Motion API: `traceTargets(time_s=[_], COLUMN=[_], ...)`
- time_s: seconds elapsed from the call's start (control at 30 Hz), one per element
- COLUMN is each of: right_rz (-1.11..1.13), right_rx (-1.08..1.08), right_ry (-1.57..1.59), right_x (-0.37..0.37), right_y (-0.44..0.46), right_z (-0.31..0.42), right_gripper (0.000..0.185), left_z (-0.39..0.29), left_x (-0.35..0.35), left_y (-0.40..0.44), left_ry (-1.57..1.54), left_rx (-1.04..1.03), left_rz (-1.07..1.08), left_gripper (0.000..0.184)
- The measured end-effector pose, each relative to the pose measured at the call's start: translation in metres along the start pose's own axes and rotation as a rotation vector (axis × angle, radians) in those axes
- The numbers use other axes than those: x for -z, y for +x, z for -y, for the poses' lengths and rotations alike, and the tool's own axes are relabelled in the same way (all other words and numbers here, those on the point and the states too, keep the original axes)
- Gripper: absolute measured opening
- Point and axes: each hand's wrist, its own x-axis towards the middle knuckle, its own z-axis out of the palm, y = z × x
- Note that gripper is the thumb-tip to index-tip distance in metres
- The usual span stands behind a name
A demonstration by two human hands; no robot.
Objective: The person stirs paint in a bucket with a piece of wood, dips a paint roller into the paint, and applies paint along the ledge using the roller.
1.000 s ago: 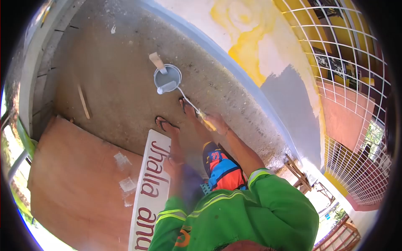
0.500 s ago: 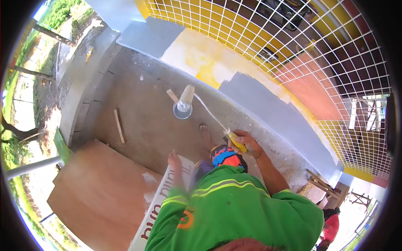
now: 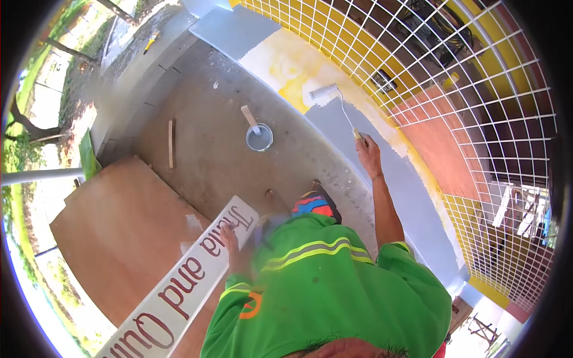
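Now: R hand (image 3: 369,156) clamped on roller (image 3: 324,91) hdl, head at wall's (image 3: 412,197) grey-paint edge; L hand (image 3: 228,237) at lettered board (image 3: 191,274) (can't tell grip). Paint bucket (image 3: 261,149) on flr (image 3: 203,107).

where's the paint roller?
Head view, upper right of centre: the paint roller is in the right hand, near the upper-left edge of the wall's grey patch.

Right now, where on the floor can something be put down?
The floor between the bucket and the loose wooden strip looks bare. So does the patch between bucket and brown board. It's crowded where the white sign overlaps that board.
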Motion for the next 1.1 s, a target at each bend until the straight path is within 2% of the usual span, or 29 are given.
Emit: traceTargets(time_s=[0.03,0.1,0.2,0.3,0.4,0.5,0.57,0.6,0.63,0.77,0.87,0.97,1.07,1.1], right_rz=[0.026,0.058,0.079,0.116,0.102,0.186,0.106,0.137,0.167,0.18,0.155,0.123,0.111,0.139], right_rx=[0.031,0.062,0.194,0.25,0.346,0.144,0.288,0.174,0.056,-0.198,-0.2,-0.245,-0.168,-0.036], right_ry=[-0.013,-0.034,-0.025,-0.143,-0.184,-0.189,-0.099,-0.102,-0.107,0.0,-0.021,0.022,0.024,-0.065], right_x=[-0.005,-0.023,-0.047,-0.026,0.019,0.083,0.114,0.129,0.144,0.18,0.182,0.171,0.141,0.121], right_y=[0.019,0.058,0.114,0.121,0.097,0.042,0.006,-0.008,-0.024,-0.067,-0.071,-0.06,-0.031,-0.009], right_z=[0.014,0.03,0.034,0.043,0.007,-0.023,-0.054,-0.072,-0.087,-0.085,-0.081,-0.057,-0.046,-0.049], right_gripper=[0.037,0.036,0.034,0.033,0.034,0.036,0.035,0.035,0.035,0.036,0.037,0.038,0.037,0.038], left_z=[-0.018,-0.036,-0.078,-0.089,-0.129,-0.183,-0.221,-0.238,-0.253,-0.316,-0.351,-0.391,-0.404,-0.397], left_x=[-0.001,-0.019,-0.065,-0.111,-0.158,-0.191,-0.212,-0.222,-0.233,-0.287,-0.321,-0.339,-0.35,-0.35], left_y=[-0.012,-0.016,-0.028,-0.03,-0.069,-0.096,-0.102,-0.099,-0.092,-0.028,0.05,0.092,0.116,0.124], left_ry=[0.051,-0.092,-0.02,0.12,0.205,0.313,0.384,0.423,0.476,0.588,0.79,1.056,1.171,1.247], left_rx=[-0.06,-0.077,-0.181,-0.203,-0.38,-0.489,-0.654,-0.734,-0.774,-0.962,-0.975,-0.86,-0.857,-0.892], left_rz=[0.03,0.026,0.059,0.148,0.156,0.252,0.254,0.251,0.268,0.224,0.155,0.136,0.194,0.199], left_gripper=[0.04,0.038,0.032,0.029,0.028,0.028,0.028,0.028,0.03,0.04,0.055,0.063,0.066,0.067])
